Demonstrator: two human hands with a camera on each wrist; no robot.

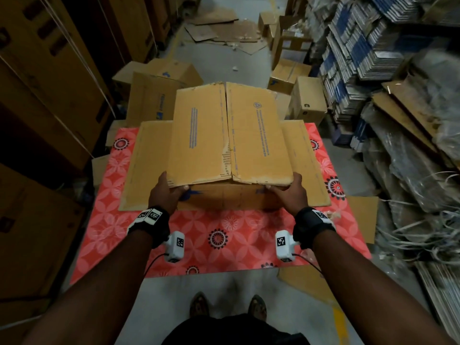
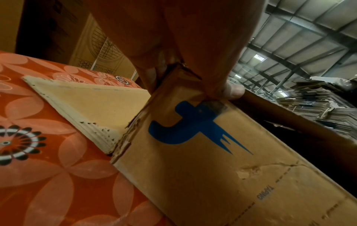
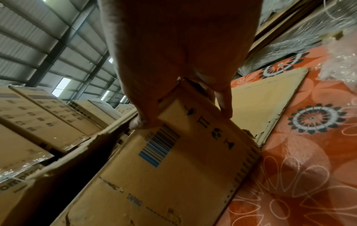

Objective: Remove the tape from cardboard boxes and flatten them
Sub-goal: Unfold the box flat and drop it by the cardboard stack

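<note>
- Cardboard box (image 1: 230, 135) is sitting on a red floral mat (image 1: 219, 235), its two top flaps lying shut and its side flaps spreading flat on the mat.
- Left hand (image 1: 165, 191) is gripping the near left corner of the box, thumb (image 2: 232, 91) curling onto the front panel.
- Right hand (image 1: 290, 192) is gripping the near right corner, fingers (image 3: 224, 100) wrapping round the edge.
- More boxes (image 1: 159, 93) are standing behind the mat.

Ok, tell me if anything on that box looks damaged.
Yes. The cardboard box has a ragged, peeled centre seam on top, and the corner below the left hand is torn and frayed.
</note>
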